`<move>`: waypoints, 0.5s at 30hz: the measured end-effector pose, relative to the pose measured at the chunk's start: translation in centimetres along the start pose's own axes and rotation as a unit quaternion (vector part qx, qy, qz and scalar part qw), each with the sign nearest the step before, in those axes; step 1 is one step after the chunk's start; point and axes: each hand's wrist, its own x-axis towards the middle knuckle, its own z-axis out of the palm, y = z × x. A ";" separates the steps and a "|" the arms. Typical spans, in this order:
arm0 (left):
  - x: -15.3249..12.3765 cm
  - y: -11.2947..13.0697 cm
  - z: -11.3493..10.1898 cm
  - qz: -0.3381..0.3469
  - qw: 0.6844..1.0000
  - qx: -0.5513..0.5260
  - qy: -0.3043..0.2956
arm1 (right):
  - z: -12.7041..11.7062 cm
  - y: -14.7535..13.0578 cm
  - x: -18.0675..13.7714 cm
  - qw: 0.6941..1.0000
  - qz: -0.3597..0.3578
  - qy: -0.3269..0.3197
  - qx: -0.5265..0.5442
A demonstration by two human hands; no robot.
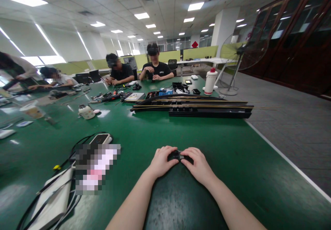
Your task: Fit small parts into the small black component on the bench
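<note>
Both my hands meet over the green tabletop (144, 133), near its front edge. Between them is a small dark part (178, 155) with a greyish middle; its exact kind is too small to make out. My left hand (163, 159) is closed on the left end of it, thumb below and fingers above. On the right end, my right hand (195, 159) grips it the same way. Fingers cover much of the part, and I cannot tell whether it touches the table.
Long black rails (210, 112) with thin brass-coloured rods lie ahead. A white bottle with a red cap (210, 81) stands behind them. Left are cables, a blurred-out bright object (100, 168), a white box (51, 199) and a small jar (87, 111). Several people sit or lean around the table.
</note>
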 end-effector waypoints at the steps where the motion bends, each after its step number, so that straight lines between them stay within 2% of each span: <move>1: 0.0 0.0 0.0 0.000 1.000 0.001 0.000 | 0.0 0.0 0.0 1.000 -0.002 -0.005 -0.013; 9: 0.1 0.1 0.1 0.005 1.000 0.001 0.003 | 0.1 0.1 -0.4 0.997 -0.020 -0.015 -0.074; 15: 0.1 0.2 0.0 0.002 1.000 0.003 -0.001 | 0.0 0.2 -0.3 0.999 0.004 -0.022 -0.049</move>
